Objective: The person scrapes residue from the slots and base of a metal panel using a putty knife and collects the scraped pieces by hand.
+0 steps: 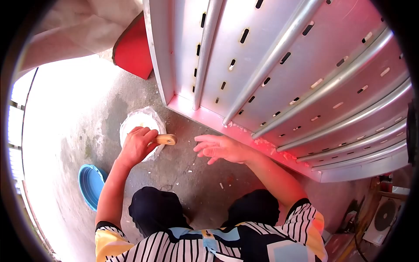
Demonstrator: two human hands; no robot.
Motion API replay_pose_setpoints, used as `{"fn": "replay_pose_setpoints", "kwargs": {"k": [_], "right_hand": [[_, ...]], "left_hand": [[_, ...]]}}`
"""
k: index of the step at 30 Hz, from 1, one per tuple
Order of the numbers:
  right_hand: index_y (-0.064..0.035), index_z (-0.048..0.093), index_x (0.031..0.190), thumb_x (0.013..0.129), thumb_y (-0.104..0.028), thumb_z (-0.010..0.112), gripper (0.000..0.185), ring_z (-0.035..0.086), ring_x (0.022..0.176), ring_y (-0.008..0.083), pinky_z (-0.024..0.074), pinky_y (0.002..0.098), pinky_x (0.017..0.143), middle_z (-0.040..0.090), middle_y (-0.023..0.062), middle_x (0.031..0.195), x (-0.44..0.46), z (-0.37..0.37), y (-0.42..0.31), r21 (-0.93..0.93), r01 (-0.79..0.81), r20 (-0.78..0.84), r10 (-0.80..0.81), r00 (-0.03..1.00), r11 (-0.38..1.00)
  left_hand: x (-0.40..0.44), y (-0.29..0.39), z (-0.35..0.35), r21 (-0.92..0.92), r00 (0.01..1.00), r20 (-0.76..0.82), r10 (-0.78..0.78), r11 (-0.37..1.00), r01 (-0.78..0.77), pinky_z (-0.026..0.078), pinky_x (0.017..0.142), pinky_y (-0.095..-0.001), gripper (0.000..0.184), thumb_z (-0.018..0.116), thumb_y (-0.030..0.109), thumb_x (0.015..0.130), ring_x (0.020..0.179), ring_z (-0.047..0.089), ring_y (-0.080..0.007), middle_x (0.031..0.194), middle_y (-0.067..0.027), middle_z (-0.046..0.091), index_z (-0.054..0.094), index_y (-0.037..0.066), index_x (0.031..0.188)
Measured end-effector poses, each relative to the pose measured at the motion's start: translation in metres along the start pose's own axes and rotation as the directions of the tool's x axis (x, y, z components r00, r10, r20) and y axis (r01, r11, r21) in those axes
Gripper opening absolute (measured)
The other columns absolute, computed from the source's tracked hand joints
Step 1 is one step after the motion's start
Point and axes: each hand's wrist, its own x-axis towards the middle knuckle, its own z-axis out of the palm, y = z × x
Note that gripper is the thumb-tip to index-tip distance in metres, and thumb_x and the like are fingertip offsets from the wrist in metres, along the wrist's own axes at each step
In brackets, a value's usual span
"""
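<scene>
My left hand (139,143) is closed round a tool with a wooden handle (167,139), whose end sticks out to the right of my fingers. The tool's other end is hidden behind the hand. Directly under this hand is a round white container (144,118) lined with clear plastic. My right hand (218,148) is held out over the floor with its fingers apart and nothing in it, near the lower edge of a large slotted metal panel (262,56) crossed by round tubes.
A blue basin (91,187) sits on the concrete floor (196,183) at the left. A red object (135,50) stands behind the container. White scraps lie scattered between my knees and the panel. At the lower right is a unit with a round fan (385,215).
</scene>
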Motion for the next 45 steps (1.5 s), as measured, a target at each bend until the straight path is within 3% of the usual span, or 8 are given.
{"fn": "replay_pose_setpoints", "kwargs": {"k": [7,10,15,23,29,34,38,45], "right_hand": [[-0.0013,0.052,0.111,0.089,-0.027,0.057,0.034,0.051,0.057,0.0086,0.0431,0.0231,0.052,0.055,0.0021,0.072,0.001,0.015,-0.020,-0.278,0.070,-0.165,-0.120,0.979,0.958],[-0.0019,0.052,0.105,0.091,-0.026,0.055,0.028,0.048,0.055,0.0077,0.0401,0.0248,0.050,0.052,0.0012,0.066,0.010,-0.009,0.024,-0.194,0.324,-0.524,-0.377,0.764,0.926],[-0.0035,0.050,0.111,0.090,-0.014,0.054,0.024,0.062,0.072,0.0367,0.0477,0.0410,0.060,0.061,0.0201,0.079,-0.016,-0.019,-0.015,-0.841,0.006,-0.514,-0.804,0.299,0.541],[-0.0058,0.042,0.113,0.090,-0.020,0.051,0.028,0.058,0.072,0.0453,0.0435,0.0527,0.058,0.060,0.0240,0.074,-0.025,-0.019,-0.042,-0.732,-0.507,-0.681,-0.508,0.528,0.455],[-0.0041,0.045,0.107,0.092,-0.022,0.048,0.023,0.060,0.063,0.0366,0.0440,0.0450,0.057,0.057,0.0186,0.066,-0.024,-0.024,-0.033,-0.772,-0.512,-0.631,-0.558,0.539,0.377],[-0.0024,0.048,0.103,0.091,-0.016,0.049,0.018,0.054,0.060,0.0130,0.0453,0.0302,0.058,0.060,0.0054,0.072,-0.034,-0.028,-0.036,-0.507,-0.130,-0.734,-0.347,0.584,0.852],[-0.0046,0.050,0.097,0.092,-0.012,0.048,0.009,0.053,0.062,0.0127,0.0446,0.0261,0.060,0.057,0.0069,0.074,-0.034,-0.033,-0.005,-0.476,0.511,-0.689,-0.665,0.289,0.716],[-0.0060,0.047,0.086,0.097,-0.030,0.044,0.026,0.044,0.043,0.0120,0.0367,0.0232,0.042,0.049,0.0044,0.059,-0.027,-0.066,0.089,0.009,0.536,-0.817,-0.303,0.490,0.844]], "left_hand": [[0.078,0.104,-0.030,0.228,0.936,-0.066,0.347,0.918,-0.325,0.041,0.093,-0.0471,0.051,0.071,0.016,0.066,0.102,0.054,-0.0257,0.108,-0.0079,0.056,0.054,0.007,0.113],[0.063,0.166,-0.083,-0.030,0.908,-0.264,0.325,0.938,-0.344,0.040,0.095,-0.0504,0.065,0.072,0.013,0.064,0.110,0.052,-0.0284,0.120,-0.0135,0.052,0.050,0.004,0.125],[0.022,0.203,-0.022,-0.184,0.840,-0.175,0.513,0.821,-0.540,0.041,0.096,-0.0414,0.041,0.063,0.015,0.076,0.101,0.057,-0.0210,0.107,-0.0090,0.059,0.056,0.004,0.114],[0.017,0.180,0.030,-0.329,0.881,0.073,0.467,0.845,-0.421,0.043,0.086,-0.0351,0.040,0.061,0.020,0.075,0.090,0.057,-0.0230,0.093,-0.0065,0.056,0.054,0.004,0.112],[0.017,0.175,0.042,-0.313,0.836,0.172,0.521,0.834,-0.455,0.046,0.078,-0.0348,0.035,0.062,0.021,0.077,0.085,0.060,-0.0245,0.088,-0.0075,0.056,0.053,0.007,0.107],[0.015,0.166,0.047,-0.297,0.804,0.290,0.519,0.847,-0.440,0.047,0.076,-0.0367,0.033,0.062,0.022,0.077,0.085,0.061,-0.0261,0.087,-0.0087,0.057,0.052,0.008,0.105],[0.020,0.160,0.055,-0.311,0.823,0.274,0.498,0.855,-0.414,0.047,0.077,-0.0367,0.032,0.063,0.024,0.078,0.085,0.061,-0.0263,0.087,-0.0090,0.057,0.053,0.008,0.104],[0.020,0.161,0.049,-0.295,0.799,0.338,0.497,0.862,-0.412,0.046,0.077,-0.0363,0.032,0.064,0.023,0.076,0.086,0.060,-0.0263,0.088,-0.0086,0.057,0.053,0.008,0.103]]}}
